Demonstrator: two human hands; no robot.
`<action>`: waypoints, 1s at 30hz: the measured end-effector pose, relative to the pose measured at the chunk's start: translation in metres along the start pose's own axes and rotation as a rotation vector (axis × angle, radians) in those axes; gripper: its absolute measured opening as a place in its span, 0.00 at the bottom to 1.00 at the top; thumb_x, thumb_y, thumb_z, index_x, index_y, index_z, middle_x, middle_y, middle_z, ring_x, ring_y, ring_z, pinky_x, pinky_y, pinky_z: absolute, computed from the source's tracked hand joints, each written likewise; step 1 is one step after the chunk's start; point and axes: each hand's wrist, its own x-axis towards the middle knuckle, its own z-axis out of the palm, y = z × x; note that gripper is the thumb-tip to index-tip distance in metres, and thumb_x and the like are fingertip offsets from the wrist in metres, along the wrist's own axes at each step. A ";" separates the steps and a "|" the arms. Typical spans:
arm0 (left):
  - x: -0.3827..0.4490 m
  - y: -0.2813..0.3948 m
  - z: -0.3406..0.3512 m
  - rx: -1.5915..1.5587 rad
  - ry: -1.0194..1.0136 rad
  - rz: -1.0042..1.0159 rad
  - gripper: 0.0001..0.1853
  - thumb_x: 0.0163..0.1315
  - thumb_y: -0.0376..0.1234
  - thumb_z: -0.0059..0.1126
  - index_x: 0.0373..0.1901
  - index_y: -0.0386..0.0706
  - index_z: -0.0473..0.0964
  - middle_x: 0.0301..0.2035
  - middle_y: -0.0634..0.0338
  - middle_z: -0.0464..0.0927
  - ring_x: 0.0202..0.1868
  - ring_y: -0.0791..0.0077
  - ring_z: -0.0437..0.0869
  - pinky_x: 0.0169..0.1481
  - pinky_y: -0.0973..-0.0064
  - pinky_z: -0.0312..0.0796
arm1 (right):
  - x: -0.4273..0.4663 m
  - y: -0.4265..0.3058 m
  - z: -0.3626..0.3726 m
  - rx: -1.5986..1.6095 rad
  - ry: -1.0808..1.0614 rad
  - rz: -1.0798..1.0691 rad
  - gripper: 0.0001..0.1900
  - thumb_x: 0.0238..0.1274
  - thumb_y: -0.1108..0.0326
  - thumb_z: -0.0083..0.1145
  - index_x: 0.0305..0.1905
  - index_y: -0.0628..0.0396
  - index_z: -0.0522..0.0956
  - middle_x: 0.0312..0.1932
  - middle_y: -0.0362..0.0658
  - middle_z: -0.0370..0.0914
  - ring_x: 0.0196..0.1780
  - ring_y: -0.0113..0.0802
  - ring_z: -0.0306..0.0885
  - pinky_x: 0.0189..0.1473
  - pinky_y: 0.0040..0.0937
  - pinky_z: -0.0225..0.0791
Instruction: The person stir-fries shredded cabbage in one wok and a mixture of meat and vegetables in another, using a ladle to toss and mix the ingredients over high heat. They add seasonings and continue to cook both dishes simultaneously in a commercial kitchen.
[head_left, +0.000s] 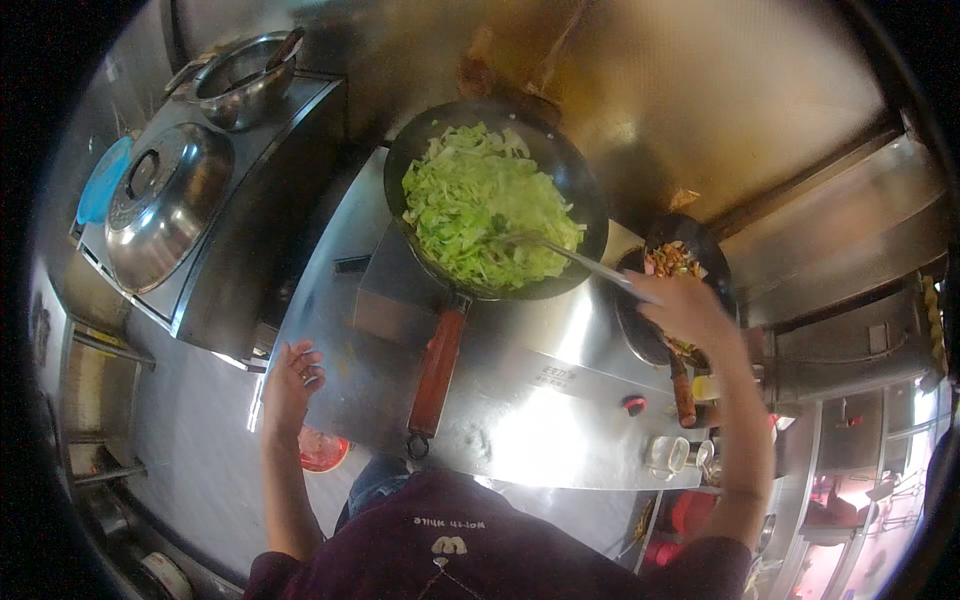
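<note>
A large dark wok (589, 195) on the steel range holds chopped green leafy vegetables (487, 202), likely cabbage. My right hand (686, 307) grips the metal handle of a long cooking utensil (592, 264), whose head is down among the vegetables, so its shape is hidden. The wok's red-brown wooden handle (437, 375) points towards me, with neither hand on it. My left hand (298, 369) is raised near the range's left edge, fingers loosely curled and apart, holding nothing. Beyond my right hand, a smaller dark pan (694, 229) holds mixed cooked food (671, 260), partly hidden by my arm.
At the left, a steel counter bears a domed metal lid (176, 202), a steel pot (247, 82) and a blue plastic basin (105, 180). A red bowl (322, 450) stands low beside my left forearm. Small containers (667, 455) sit at the range's right front.
</note>
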 end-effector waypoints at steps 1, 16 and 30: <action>-0.007 0.004 -0.008 0.020 0.069 0.019 0.21 0.69 0.48 0.36 0.47 0.41 0.71 0.33 0.63 0.74 0.32 0.77 0.72 0.41 0.77 0.66 | -0.006 -0.009 -0.028 0.020 -0.052 0.051 0.25 0.54 0.67 0.54 0.60 0.48 0.69 0.28 0.53 0.78 0.31 0.41 0.79 0.36 0.38 0.71; -0.010 -0.001 -0.024 0.023 0.090 0.033 0.22 0.68 0.50 0.40 0.48 0.43 0.70 0.34 0.66 0.74 0.32 0.79 0.72 0.42 0.79 0.65 | 0.079 -0.004 0.037 0.355 0.413 0.201 0.21 0.57 0.63 0.48 0.55 0.56 0.72 0.43 0.57 0.77 0.47 0.52 0.75 0.49 0.43 0.67; 0.008 0.015 -0.019 0.043 0.036 0.009 0.22 0.68 0.50 0.39 0.47 0.41 0.70 0.34 0.63 0.73 0.33 0.77 0.72 0.43 0.75 0.65 | 0.178 -0.037 0.094 0.293 0.431 0.090 0.22 0.57 0.66 0.48 0.57 0.55 0.70 0.36 0.60 0.76 0.41 0.55 0.76 0.45 0.45 0.68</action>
